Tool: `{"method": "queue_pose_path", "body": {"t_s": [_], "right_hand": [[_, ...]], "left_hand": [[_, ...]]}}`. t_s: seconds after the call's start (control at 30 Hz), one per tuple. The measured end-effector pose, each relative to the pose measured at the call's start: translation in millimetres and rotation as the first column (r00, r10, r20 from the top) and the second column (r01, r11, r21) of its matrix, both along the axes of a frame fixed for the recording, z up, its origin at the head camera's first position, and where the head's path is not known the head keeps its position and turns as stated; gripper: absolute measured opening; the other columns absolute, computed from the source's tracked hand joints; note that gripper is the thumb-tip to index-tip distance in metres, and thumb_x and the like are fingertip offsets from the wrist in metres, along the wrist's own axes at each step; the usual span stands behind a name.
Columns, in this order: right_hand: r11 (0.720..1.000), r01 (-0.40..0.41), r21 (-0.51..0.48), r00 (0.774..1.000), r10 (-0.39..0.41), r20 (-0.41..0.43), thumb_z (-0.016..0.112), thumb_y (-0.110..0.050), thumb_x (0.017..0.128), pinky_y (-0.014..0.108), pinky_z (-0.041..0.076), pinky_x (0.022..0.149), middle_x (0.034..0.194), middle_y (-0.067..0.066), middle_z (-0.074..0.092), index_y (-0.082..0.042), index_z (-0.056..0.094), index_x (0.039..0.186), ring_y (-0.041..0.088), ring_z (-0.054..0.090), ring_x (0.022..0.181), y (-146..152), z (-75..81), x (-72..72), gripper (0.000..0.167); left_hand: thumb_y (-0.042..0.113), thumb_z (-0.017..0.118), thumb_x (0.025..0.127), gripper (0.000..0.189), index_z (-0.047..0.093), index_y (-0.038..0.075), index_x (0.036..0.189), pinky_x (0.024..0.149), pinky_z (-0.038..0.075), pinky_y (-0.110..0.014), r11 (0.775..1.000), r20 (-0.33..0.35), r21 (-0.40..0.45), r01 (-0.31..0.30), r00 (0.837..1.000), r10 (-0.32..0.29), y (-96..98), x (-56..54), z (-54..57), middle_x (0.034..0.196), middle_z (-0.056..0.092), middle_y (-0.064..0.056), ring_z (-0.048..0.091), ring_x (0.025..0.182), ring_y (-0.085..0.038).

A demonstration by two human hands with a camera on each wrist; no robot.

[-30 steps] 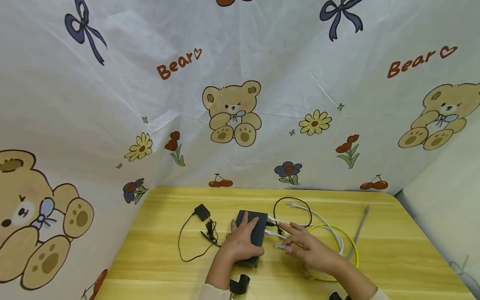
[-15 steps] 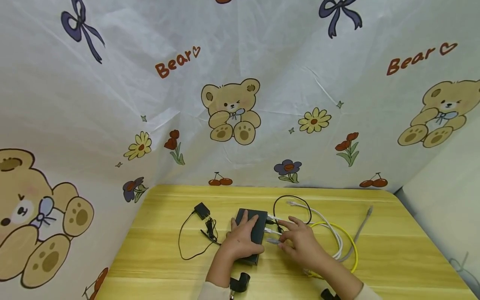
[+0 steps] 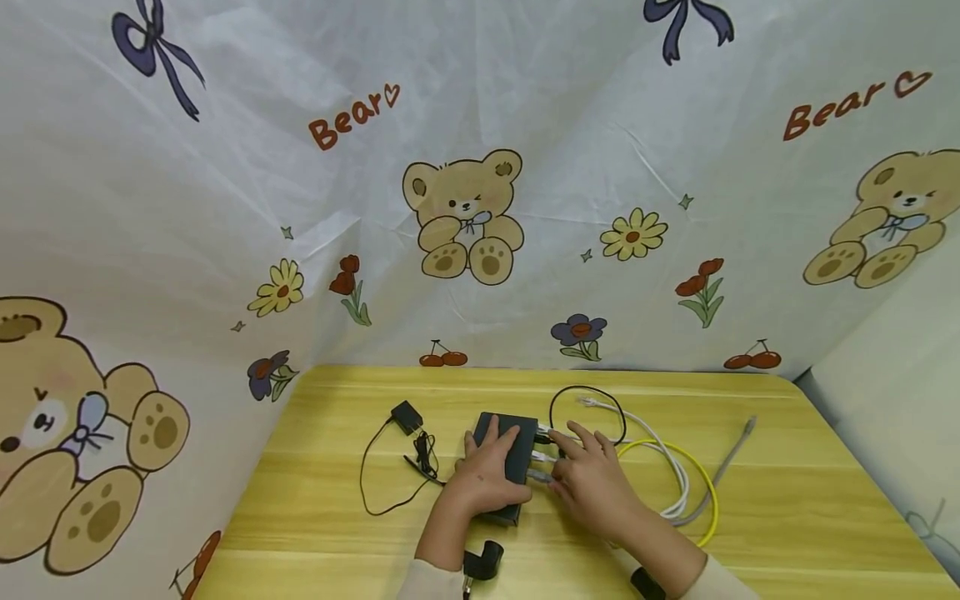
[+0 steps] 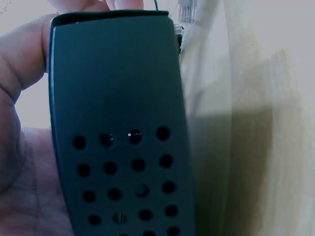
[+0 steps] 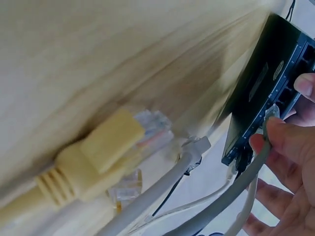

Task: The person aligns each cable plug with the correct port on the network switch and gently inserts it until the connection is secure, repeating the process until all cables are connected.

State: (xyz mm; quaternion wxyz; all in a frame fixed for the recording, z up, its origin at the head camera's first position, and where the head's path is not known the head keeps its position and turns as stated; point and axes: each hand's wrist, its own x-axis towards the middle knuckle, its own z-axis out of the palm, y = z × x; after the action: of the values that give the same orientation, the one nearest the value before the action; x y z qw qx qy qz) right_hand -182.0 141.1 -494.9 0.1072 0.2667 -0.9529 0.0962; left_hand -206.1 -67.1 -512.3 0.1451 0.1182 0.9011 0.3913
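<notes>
A black network switch (image 3: 521,450) lies on the wooden table. My left hand (image 3: 486,479) holds it from above, its fingers spread over the top and its thumb at the port side. Rows of round holes mark the switch's casing (image 4: 118,88) in the left wrist view. My right hand (image 3: 600,487) pinches the plug of a grey network cable (image 5: 273,112) between thumb and finger, right at the row of ports. Whether the plug is fully seated cannot be seen. Beside it, a white plug (image 3: 542,456) and a black plug (image 3: 543,438) sit at the same side.
A black power adapter (image 3: 407,417) with a thin cord lies left of the switch. White cable (image 3: 678,479) and yellow cable (image 3: 708,492) loop to the right, near the grey cable's far end (image 3: 748,425). A yellow plug (image 5: 93,152) looms close in the right wrist view.
My right hand has moved left, bringing the grey cable's plug from beside the switch to its ports. The left hand has stayed on the switch.
</notes>
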Motion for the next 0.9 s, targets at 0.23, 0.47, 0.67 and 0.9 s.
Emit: {"method": "queue_pose_path", "body": {"t_s": [0.23,0.47,0.67,0.9], "right_hand": [[0.998,0.022,0.065,1.0,-0.021,-0.014,0.082,-0.026,0.081,0.071,0.035,0.101,0.139,0.009,0.06,-0.023,0.074,0.073,0.043,0.043,0.137,-1.0,-3.5,-4.3,0.012],[0.995,0.021,0.095,0.997,-0.015,-0.072,0.082,-0.028,0.081,0.069,0.038,0.1,0.137,0.011,0.061,-0.021,0.074,0.071,0.044,0.045,0.134,-0.8,-6.4,-7.3,0.014],[0.998,0.0,0.066,0.995,0.006,-0.103,0.084,-0.025,0.079,0.068,0.04,0.099,0.133,0.014,0.063,-0.015,0.073,0.069,0.046,0.049,0.13,-0.7,-5.3,-8.1,0.018],[0.989,-0.085,0.117,0.987,0.1,-0.127,0.085,-0.023,0.078,0.064,0.041,0.101,0.134,0.013,0.063,-0.013,0.077,0.073,0.045,0.048,0.133,0.9,-2.5,-12.7,0.014]], "left_hand": [[0.034,0.08,0.072,0.096,0.035,0.028,0.157,0.098,0.018,-0.084,1.0,-0.001,-0.004,0.001,1.0,-0.001,-1.7,-0.6,0.0,0.168,0.007,-0.009,-0.003,0.145,-0.059],[0.031,0.079,0.072,0.096,0.035,0.027,0.157,0.098,0.017,-0.084,1.0,-0.009,-0.001,0.0,1.0,0.0,-1.8,-0.9,1.9,0.168,0.008,-0.01,-0.003,0.145,-0.058],[0.032,0.078,0.072,0.096,0.034,0.027,0.157,0.098,0.018,-0.083,1.0,-0.011,-0.014,-0.002,1.0,0.002,-0.7,-0.8,2.4,0.168,0.008,-0.009,-0.002,0.146,-0.058],[0.032,0.078,0.072,0.095,0.035,0.027,0.157,0.098,0.018,-0.083,1.0,-0.011,-0.028,0.006,1.0,-0.007,-0.2,-0.8,3.3,0.168,0.009,-0.009,-0.002,0.146,-0.058]]}}
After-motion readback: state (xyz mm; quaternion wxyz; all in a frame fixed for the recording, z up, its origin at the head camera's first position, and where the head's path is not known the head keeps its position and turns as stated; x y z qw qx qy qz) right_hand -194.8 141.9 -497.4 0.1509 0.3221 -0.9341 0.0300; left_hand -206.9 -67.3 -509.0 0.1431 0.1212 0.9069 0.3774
